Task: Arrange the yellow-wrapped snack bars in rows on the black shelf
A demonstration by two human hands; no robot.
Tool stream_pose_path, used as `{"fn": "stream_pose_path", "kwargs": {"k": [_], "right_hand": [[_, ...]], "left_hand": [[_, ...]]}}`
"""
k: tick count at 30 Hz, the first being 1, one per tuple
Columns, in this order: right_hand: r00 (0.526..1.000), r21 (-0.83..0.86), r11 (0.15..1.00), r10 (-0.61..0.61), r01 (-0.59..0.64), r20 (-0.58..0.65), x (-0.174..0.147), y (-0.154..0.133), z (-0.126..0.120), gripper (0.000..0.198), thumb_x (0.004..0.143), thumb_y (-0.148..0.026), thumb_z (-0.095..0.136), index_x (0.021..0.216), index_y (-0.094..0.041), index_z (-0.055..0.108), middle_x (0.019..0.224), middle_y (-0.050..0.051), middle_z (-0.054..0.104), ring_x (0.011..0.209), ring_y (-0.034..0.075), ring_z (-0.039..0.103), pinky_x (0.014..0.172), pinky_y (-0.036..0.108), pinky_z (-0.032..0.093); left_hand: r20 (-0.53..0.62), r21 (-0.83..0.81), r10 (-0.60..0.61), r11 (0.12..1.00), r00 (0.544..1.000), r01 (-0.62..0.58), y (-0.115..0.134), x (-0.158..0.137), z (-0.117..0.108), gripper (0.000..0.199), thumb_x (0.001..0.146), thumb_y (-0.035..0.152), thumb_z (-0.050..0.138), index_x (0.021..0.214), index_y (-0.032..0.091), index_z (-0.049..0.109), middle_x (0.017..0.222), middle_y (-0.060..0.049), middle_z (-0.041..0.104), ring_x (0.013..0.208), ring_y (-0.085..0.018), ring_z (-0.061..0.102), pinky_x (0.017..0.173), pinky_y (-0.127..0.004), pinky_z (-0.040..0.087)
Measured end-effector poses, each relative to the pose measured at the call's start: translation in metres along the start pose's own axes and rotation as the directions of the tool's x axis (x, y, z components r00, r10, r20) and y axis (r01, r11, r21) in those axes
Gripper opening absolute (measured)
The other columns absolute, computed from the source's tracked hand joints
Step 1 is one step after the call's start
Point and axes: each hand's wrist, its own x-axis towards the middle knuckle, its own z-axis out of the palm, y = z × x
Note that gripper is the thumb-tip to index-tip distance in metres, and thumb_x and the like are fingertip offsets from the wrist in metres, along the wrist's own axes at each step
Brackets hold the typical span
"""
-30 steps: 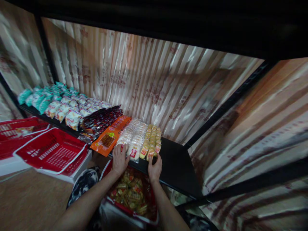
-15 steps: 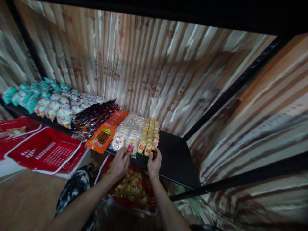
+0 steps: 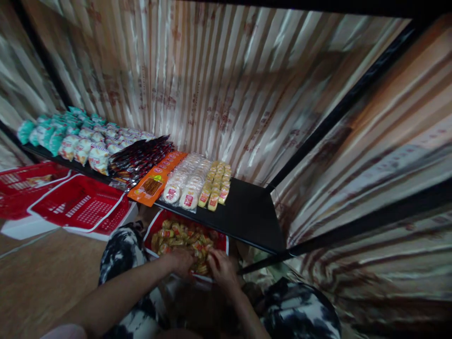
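Note:
My left hand [image 3: 181,262] reaches into a red basket [image 3: 222,242] below the shelf, over a heap of small yellow wrapped snack packs [image 3: 180,234]. Its fingers are dim and hidden among the packs. On the basket's right side, my right hand [image 3: 222,269] has its fingers curled down at the packs; what lies in them cannot be made out. Above, on the black shelf [image 3: 250,214], stand rows of yellow wrapped snack packs [image 3: 215,183]. Beside them are rows of round white wrapped snacks [image 3: 189,181].
Further left on the shelf lie an orange snack bag [image 3: 151,186], dark packets [image 3: 139,160], white bags [image 3: 99,157] and teal bags [image 3: 45,134]. Red baskets [image 3: 83,205] stand at the left. A black slanting frame bar [image 3: 339,106] and striped sheeting [image 3: 212,84] enclose the shelf.
Both hands have left the front of the yellow rows on the shelf and moved down into the basket. The view has shifted, and the shelf's rows look unchanged.

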Motion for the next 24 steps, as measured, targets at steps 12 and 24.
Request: {"fn": "stream_pose_path", "kwargs": {"k": [12,24], "right_hand": [[0.900,-0.343,0.937,0.096,0.062,0.425,-0.028,0.009,0.007,0.032,0.077,-0.023,0.051,0.105,-0.021,0.066,0.115,0.006,0.063,0.122,0.023,0.040,0.104,0.035,0.024],[0.900,-0.459,0.888,0.175,0.031,0.399,-0.039,0.014,-0.011,0.035,0.078,-0.012,0.043,0.097,-0.017,0.071,0.106,0.014,0.067,0.110,0.029,0.053,0.096,0.037,0.033]], "left_hand": [[-0.172,0.071,-0.087,0.992,0.981,0.100,0.016,0.012,0.056,0.027,0.085,0.015,0.041,0.098,0.014,0.065,0.129,-0.017,0.045,0.120,-0.027,0.042,0.091,-0.038,0.046],[-0.234,-0.052,-0.126,0.992,0.964,0.117,0.046,0.027,0.070,0.027,0.088,0.016,0.040,0.096,0.020,0.066,0.126,-0.008,0.047,0.119,-0.021,0.039,0.097,-0.033,0.039]]}}
